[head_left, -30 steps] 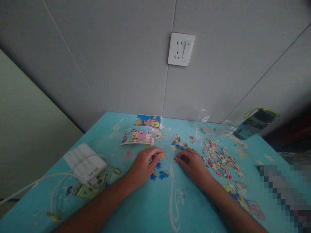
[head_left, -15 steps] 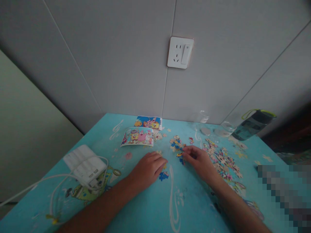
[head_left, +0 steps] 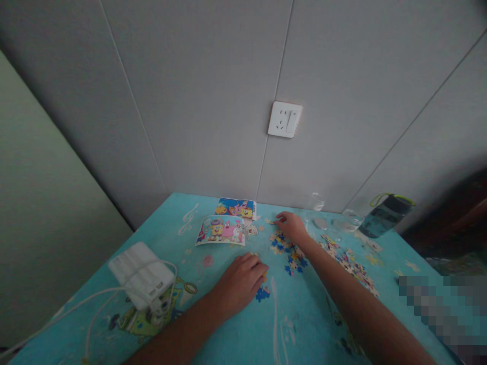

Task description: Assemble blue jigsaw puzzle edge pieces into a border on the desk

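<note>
My left hand [head_left: 241, 281] rests palm down on the turquoise cartoon-print table [head_left: 228, 334], its fingers over small blue and yellow puzzle pieces [head_left: 262, 293]. My right hand [head_left: 291, 225] is stretched far forward, fingertips pinched at a small piece near the back of the table. Just below it lies a cluster of joined blue and yellow pieces [head_left: 287, 248]. Whether the fingers hold a piece is not clear. A cartoon reference picture [head_left: 222, 230] lies left of the right hand, with a second picture [head_left: 236, 208] behind it.
A white power strip [head_left: 139, 274] with its cable sits at the left. Loose puzzle pieces [head_left: 352, 263] are spread on the right under my forearm. Clear cups [head_left: 317, 203] and a dark bottle with a green loop [head_left: 384, 215] stand at the back right. A wall socket [head_left: 285, 119] is above.
My right hand has moved from the middle of the table forward to the far pieces. The left hand slid slightly right and stayed down. The view has tilted up.
</note>
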`<state>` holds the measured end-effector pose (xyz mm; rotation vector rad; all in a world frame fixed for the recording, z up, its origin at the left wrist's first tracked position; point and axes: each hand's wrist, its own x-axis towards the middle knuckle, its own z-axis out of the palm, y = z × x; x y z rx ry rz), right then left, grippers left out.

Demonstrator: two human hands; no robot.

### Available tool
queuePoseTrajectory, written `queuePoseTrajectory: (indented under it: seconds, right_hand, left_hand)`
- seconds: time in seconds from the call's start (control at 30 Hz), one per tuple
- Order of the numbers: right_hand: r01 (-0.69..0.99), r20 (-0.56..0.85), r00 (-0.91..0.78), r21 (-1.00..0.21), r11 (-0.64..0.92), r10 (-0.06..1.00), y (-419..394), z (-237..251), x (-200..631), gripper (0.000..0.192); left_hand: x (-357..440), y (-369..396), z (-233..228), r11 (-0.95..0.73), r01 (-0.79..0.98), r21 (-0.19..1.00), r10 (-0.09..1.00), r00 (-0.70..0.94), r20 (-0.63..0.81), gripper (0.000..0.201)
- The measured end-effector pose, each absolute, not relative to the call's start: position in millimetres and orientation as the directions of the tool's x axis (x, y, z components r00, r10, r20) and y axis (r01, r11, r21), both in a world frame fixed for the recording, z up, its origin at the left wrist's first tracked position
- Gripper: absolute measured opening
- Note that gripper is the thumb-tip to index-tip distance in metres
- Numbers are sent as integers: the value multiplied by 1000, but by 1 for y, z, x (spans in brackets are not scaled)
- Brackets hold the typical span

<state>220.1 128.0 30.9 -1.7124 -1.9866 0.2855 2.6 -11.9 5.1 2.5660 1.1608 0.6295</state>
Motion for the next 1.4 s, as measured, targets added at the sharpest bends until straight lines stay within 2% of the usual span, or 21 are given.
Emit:
queuePoseTrajectory:
  seconds: [0.17,0.3,0.4,0.57,0.7,0.87,0.97,1.1,1.23,1.4]
  right_hand:
    - [896,227,-222,-336,290,948,118,30,192,21]
    - [894,173,-268,-322,312,948,111,25,176,21]
    - [882,162,-255,-365,298,953,114,25,176,20]
    - [790,96,-291,-538,295,952,121,42,193,42]
    - [704,32,-348,-651,283,937,112,57,204,49]
    - [676,4,-395,-676,293,919,66,50,207,38]
    - [693,-7,-422,-647,318,906,28,35,207,28]
    - [741,87,-409,-550,386,909,-9,20,203,17]
    - [743,205,-378,-515,428,903,-13,23,213,16]
    - [833,266,-155,-483,271,951,7,32,272,23]
  left_hand:
    - [4,-14,7,-643,667,377,766,577,285,14]
    - [6,-15,5,-657,674,337,754,579,310,11]
    - [7,-14,1,-668,680,303,744,594,307,10]
    - [7,-15,4,-702,646,300,712,642,283,10]
    - [3,-17,12,-739,587,330,671,682,290,10]
    - [-8,-15,22,-779,504,372,619,712,331,10]
    - [-13,-12,27,-774,525,353,630,694,348,16]
    - [-15,-6,27,-762,584,281,648,679,345,16]
    - [-13,-4,23,-762,576,296,648,685,333,13]
    - [-10,-8,21,-790,523,321,607,742,284,17]
